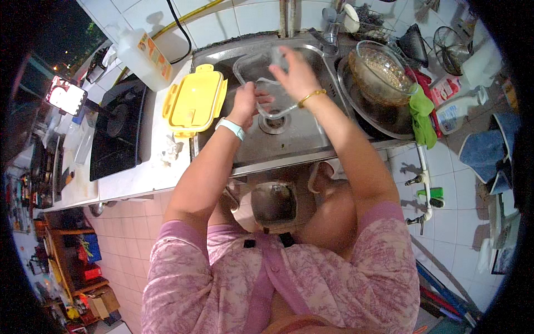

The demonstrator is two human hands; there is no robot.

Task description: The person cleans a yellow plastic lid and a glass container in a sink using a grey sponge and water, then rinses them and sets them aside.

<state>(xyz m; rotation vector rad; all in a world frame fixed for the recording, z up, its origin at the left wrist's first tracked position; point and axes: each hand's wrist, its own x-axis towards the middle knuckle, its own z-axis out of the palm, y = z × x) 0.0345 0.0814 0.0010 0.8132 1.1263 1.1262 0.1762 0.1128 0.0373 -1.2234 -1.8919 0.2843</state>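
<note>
My left hand [246,102] grips the left side of a clear rectangular food container [277,102], held tilted above the sink drain [275,124]. Over the container's far right side is my right hand [295,71], blurred, with its thumb and fingers apart. A greyish blurred patch shows between those fingers; I cannot tell what it is. Behind, a second clear container [250,62] lies in the stainless steel sink [308,140]. A yellow snap-lock lid [194,100] rests on the counter at the sink's left edge.
At the right, a glass bowl [381,73] stands in a large metal basin [375,119], with green gloves [422,110] beside it. A white jug [144,58] and a black cooktop [121,125] are on the left. A lit phone [66,95] is mounted there. The faucet [330,35] rises behind the sink.
</note>
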